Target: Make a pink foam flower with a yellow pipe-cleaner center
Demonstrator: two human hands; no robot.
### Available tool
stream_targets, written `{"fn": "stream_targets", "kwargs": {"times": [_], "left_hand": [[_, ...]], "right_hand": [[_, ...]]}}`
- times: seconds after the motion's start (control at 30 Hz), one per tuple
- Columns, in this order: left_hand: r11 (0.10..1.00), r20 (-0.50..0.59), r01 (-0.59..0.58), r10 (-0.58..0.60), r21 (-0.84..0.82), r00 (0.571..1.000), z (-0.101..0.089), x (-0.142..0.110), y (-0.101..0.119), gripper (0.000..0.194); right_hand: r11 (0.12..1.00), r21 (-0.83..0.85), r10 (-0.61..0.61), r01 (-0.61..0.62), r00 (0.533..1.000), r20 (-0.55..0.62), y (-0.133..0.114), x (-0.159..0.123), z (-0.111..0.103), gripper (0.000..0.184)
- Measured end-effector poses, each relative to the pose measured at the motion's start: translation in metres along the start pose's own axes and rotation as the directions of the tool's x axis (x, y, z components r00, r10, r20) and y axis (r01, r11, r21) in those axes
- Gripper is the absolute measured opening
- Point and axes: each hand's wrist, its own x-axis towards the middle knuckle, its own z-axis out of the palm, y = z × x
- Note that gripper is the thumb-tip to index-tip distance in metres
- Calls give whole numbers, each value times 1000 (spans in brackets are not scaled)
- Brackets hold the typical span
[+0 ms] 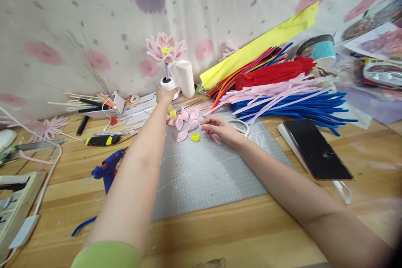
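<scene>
At the back of the table my left hand (167,95) is wrapped round a small white vase (166,82). A pink pipe-cleaner flower (166,49) with a yellow centre stands upright in it. My right hand (220,129) hovers over the grey cutting mat (201,188), fingers apart and slightly curled, with nothing visible in them. Several loose pink petals (182,135) lie left of it, and another petal (216,138) is just below its fingers. Close to the fingertips is a yellow-green round piece (195,137). A roll of white cord (238,127) sits partly behind the right hand.
Pink, red and blue pipe cleaners (292,106) are heaped at the back right, before a yellow sheet (260,46). A phone (317,148) lies at the right. On the left are a blue glue gun (108,169), a utility knife (102,140) and a power strip (34,188).
</scene>
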Motion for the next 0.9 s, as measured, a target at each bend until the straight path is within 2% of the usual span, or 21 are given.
{"fn": "stream_targets", "kwargs": {"times": [0.2,0.33,0.47,0.57,0.63,0.77,0.9], "left_hand": [[1000,21,-14,13,27,1000,-4,-1,-2,68],[999,41,-22,20,28,999,-5,-1,0,61],[998,16,53,-54,33,998,-11,10,-4,62],[993,-22,114,-113,30,993,-25,25,-19,66],[998,-63,69,-69,1,996,-38,35,-33,63],[1000,-73,25,-26,-7,997,-63,46,-59,55],[988,-108,135,-127,73,986,-76,49,-68,57]], "right_hand": [[1000,0,-7,7,1000,-23,-2,0,1,27],[1000,-1,-5,5,1000,-26,0,0,1,26],[1000,-11,12,-12,1000,-26,0,-1,1,28],[1000,-10,11,-11,1000,-22,-3,-3,1,29],[1000,-12,6,-6,1000,-6,-5,-3,1,30],[999,-40,25,-23,999,42,-5,-4,2,34],[996,-87,31,-25,997,70,-3,-3,2,35]]}}
